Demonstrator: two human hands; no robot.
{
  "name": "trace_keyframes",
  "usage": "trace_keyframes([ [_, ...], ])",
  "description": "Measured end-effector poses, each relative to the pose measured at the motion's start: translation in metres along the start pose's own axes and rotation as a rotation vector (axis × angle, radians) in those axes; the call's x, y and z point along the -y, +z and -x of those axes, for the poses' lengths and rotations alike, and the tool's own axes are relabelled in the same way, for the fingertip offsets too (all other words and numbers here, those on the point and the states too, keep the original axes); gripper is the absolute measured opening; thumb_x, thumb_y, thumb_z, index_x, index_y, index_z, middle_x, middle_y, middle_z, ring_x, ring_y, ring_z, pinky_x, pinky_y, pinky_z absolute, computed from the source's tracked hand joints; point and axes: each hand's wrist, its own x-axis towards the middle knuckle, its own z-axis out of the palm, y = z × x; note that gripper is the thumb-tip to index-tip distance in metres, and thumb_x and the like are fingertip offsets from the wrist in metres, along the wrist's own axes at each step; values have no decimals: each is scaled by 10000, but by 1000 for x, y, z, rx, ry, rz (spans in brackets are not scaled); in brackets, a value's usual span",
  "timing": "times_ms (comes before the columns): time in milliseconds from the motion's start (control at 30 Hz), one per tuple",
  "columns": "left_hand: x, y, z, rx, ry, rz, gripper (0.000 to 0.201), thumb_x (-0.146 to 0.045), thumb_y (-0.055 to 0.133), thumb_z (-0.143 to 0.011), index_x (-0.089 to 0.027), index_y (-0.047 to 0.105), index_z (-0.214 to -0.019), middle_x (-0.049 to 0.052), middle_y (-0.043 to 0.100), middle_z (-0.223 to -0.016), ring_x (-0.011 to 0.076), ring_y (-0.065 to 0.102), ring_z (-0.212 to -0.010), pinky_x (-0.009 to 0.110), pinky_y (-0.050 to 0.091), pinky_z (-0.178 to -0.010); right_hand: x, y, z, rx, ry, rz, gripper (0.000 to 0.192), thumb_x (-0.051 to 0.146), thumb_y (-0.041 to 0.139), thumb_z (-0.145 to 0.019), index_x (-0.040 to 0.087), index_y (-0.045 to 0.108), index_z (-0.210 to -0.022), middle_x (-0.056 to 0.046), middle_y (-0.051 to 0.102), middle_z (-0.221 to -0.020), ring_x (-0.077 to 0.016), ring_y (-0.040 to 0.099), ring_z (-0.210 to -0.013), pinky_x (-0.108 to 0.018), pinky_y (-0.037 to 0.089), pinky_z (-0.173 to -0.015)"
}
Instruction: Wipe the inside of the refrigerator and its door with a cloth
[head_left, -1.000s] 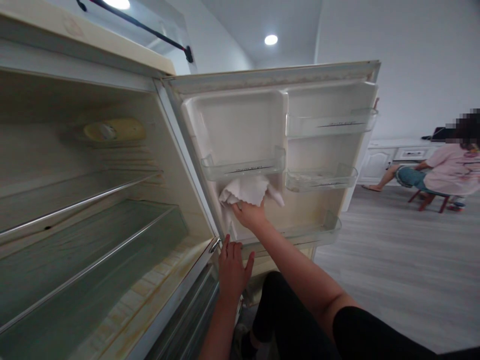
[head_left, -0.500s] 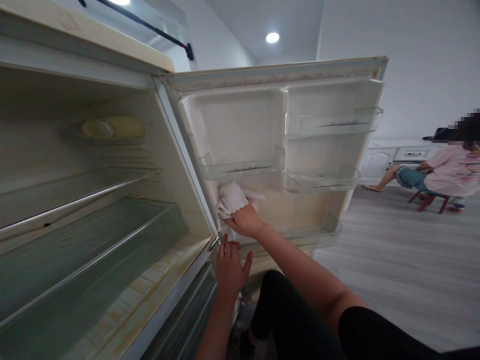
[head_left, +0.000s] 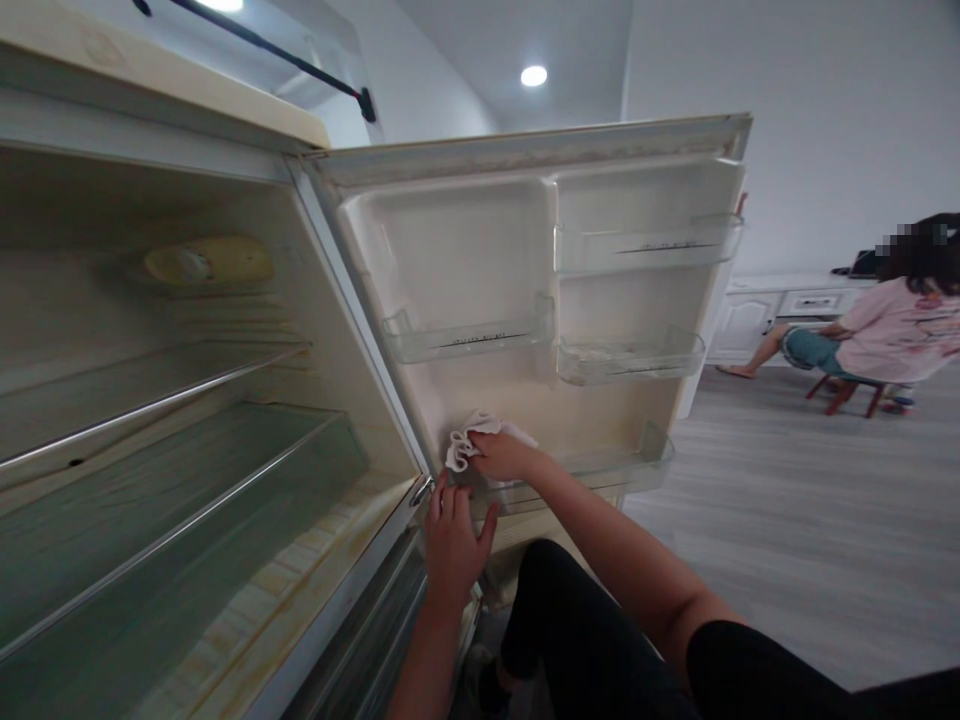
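My right hand (head_left: pixel 501 457) grips the white cloth (head_left: pixel 481 424) — likely soft, light, best held by its bunched folds

The bare right hand (head_left: pixel 504 456) has moved down the open white plastic door lining (head_left: pixel 457 240), taking the soft white cloth (head_left: pixel 484 424) from just below the clear plastic left-hand bin (head_left: pixel 471 340) to near the long clear plastic bottom bin (head_left: pixel 626 475); partly hidden, the cloth seems more bunched.
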Motion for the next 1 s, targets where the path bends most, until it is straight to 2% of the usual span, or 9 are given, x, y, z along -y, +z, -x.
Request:
trace_keyframes([
  [100, 0, -1, -1, 1, -2, 2, 337, -442, 632, -926, -158, 578, -1099, 144, 649, -1079, 391, 481, -1381, 522, 472, -1094, -9, -6, 10, 40, 38, -12, 349, 223, 499, -990, 120, 653, -1286, -160, 674, -1343, -242, 629, -1279, -344, 495, -1078],
  [267, -1, -3, -1, 18, -22, 28, 304, -443, 623, -930, -187, 584, -1090, 132, 664, -1086, 395, 495, -1384, 534, 475, -1092, -32, -21, 40, 134, 226, 48, 401, 253, 478, -998, 115, 672, -1321, -167, 654, -1384, -257, 638, -1282, -368, 484, -1096],
  [367, -1, -4, -1, 34, -28, 37, 304, -439, 626, -928, -185, 583, -1090, 137, 669, -1098, 388, 482, -1396, 534, 472, -1099, -52, -31, 61, 129, 364, 107, 429, 262, 471, -986, 139, 665, -1348, -162, 658, -1382, -283, 636, -1285, -426, 478, -1097],
  [533, -1, -2, -1, 36, -27, 36, 320, -440, 629, -929, -181, 580, -1111, 148, 667, -1113, 386, 432, -1444, 539, 451, -1126, -84, -47, 96, 112, 663, 203, 417, 273, 463, -975, 125, 707, -1279, -205, 683, -1322, -350, 646, -1258, -529, 477, -1057],
  [633, -2, 0, -1, 34, -26, 41, 322, -439, 623, -933, -175, 586, -1113, 154, 670, -1112, 377, 415, -1463, 532, 453, -1126, -97, -56, 115, 12, 835, 214, 424, 289, 425, -1002, 77, 686, -1260, -244, 689, -1275, -357, 665, -1216, -484, 500, -1018],
  [767, -3, 1, -3, 28, -26, 50, 314, -436, 625, -934, -173, 593, -1103, 152, 668, -1091, 377, 400, -1477, 533, 447, -1132, -104, -66, 134, -226, 941, 275, 413, 242, 396, -997, 4, 541, -1301, -305, 643, -1249, -366, 696, -1100, -442, 523, -911],
  [867, -4, 2, -4, 15, -16, 50, 290, -425, 624, -935, -179, 593, -1086, 144, 666, -1068, 380, 403, -1474, 539, 444, -1134, -106, -71, 139, -434, 897, 314, 413, 273, 425, -978, 21, 496, -1297, -297, 608, -1266, -370, 668, -1085, -452, 506, -900],
  [1000, -4, 2, -4, 14, -13, 50, 277, -404, 626, -933, -182, 590, -1095, 137, 668, -1066, 374, 409, -1468, 538, 452, -1126, -103, -73, 134, -583, 710, 423, 469, 278, 464, -944, 34, 523, -1340, -286, 565, -1355, -410, 470, -1352, -525, 391, -1106],
])
